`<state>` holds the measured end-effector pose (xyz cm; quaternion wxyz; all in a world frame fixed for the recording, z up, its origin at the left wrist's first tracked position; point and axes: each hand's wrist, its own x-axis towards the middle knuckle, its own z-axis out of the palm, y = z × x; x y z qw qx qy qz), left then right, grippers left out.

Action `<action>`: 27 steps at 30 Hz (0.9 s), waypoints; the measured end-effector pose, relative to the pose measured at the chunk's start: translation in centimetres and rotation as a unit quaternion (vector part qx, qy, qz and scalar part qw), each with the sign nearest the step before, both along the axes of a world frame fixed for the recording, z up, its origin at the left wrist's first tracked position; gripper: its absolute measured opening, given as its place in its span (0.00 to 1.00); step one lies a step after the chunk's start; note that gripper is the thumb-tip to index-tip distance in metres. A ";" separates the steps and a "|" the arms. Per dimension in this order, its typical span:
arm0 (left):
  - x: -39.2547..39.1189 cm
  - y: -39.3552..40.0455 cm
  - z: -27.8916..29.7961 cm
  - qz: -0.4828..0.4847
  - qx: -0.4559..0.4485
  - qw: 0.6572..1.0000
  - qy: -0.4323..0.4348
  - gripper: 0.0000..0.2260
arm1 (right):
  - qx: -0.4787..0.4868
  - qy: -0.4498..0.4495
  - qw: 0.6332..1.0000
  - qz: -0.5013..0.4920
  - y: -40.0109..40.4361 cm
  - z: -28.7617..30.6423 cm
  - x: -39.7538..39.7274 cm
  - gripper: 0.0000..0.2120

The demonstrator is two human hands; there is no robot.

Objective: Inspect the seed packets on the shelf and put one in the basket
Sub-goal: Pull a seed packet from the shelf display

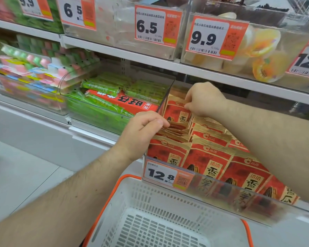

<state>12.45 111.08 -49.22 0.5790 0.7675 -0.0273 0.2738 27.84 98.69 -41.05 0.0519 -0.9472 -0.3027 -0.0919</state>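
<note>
Both hands are in the clear shelf bin (212, 182) that holds the red and tan seed packets (210, 157), which stand upright in rows behind the bin's transparent front wall. The left hand (143, 129) rests at the bin's left edge, its fingers curled over the tan top edges of the packets in the left row, pressing them toward the front. The right hand (203, 99) reaches deeper into the bin and pinches the top edge of a rear packet (177, 109), which stands higher than its neighbours with its red face showing; thumb and fingers are closed on the tan top strip. A price label (165, 175) reading 12.8 is fixed to the bin's front at the left. Directly below the bin, a white perforated basket (130, 196) with an orange rim sits in the foreground; no packet lies in it. To the left of the seed bin, a second clear bin (75, 106) contains green wrapped packs and one red box (121, 102). The shelf above carries clear containers with price tags (150, 27) reading 6.5 and 9.9.
</note>
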 end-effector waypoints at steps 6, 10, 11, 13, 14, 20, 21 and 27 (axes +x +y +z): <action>0.0 -0.1 0.0 0.019 0.006 1.000 -0.001 0.13 | -0.017 0.068 0.997 -0.035 0.5 0.9 0.2 0.10; -0.1 -0.1 0.1 0.028 0.007 1.000 0.007 0.14 | 0.136 0.148 0.979 -0.020 -0.4 2.5 -1.6 0.29; -0.1 -0.1 0.1 0.031 0.005 0.999 0.010 0.15 | 0.161 0.164 0.973 -0.012 -0.6 2.6 -2.1 0.34; -0.2 -0.3 0.2 0.039 0.004 0.999 0.009 0.15 | 0.152 0.188 0.970 0.005 -1.2 2.5 -3.1 0.36; -0.3 -0.4 0.3 0.044 0.005 0.999 0.008 0.15 | 0.119 0.200 0.972 0.012 -1.5 2.4 -3.5 0.32; -0.6 -0.7 0.5 0.057 0.008 0.998 0.004 0.14 | 0.005 0.165 0.986 -0.009 -1.6 1.4 -4.8 0.03; -0.7 -0.8 0.5 0.055 0.007 0.998 0.007 0.15 | 0.041 0.152 0.987 -0.023 -1.6 1.4 -5.0 0.03; -0.7 -0.9 0.3 0.059 -0.008 0.998 0.007 0.14 | 0.309 0.026 0.950 -0.019 -2.4 2.0 -6.7 0.08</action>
